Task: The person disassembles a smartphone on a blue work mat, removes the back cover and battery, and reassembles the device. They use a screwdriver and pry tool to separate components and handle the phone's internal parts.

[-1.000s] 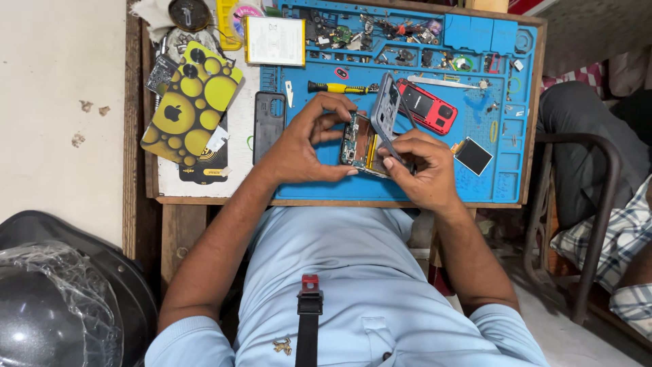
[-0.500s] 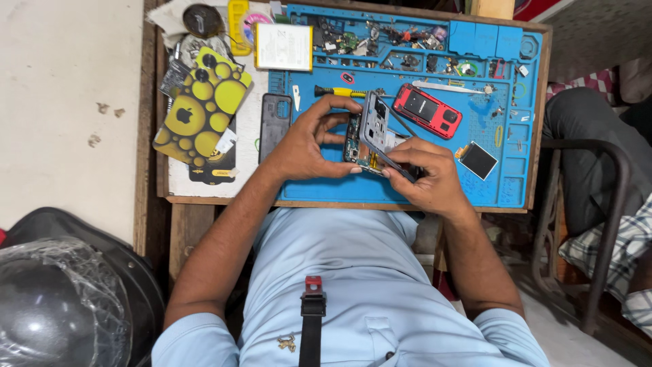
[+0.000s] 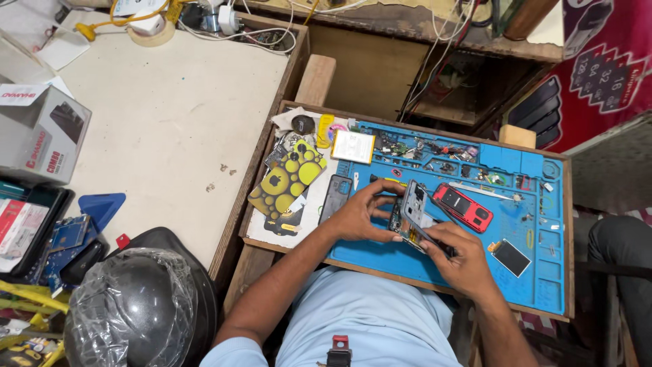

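Opened grey phone chassis (image 3: 412, 212) sat mid blue silicone mat (image 3: 543, 272). Your left hand (image 3: 356, 217) pinched its upper edge; right hand (image 3: 462, 261) gripped lower end, fingers curled. Risk judged: lifted rear panel could slip, straining internals; red phone (image 3: 463, 207) just right could be knocked.

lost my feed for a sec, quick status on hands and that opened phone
Left hand grips opened phone on blue repair mat. Right hand lifts its grey back cover. Red phone lies beside, apart.
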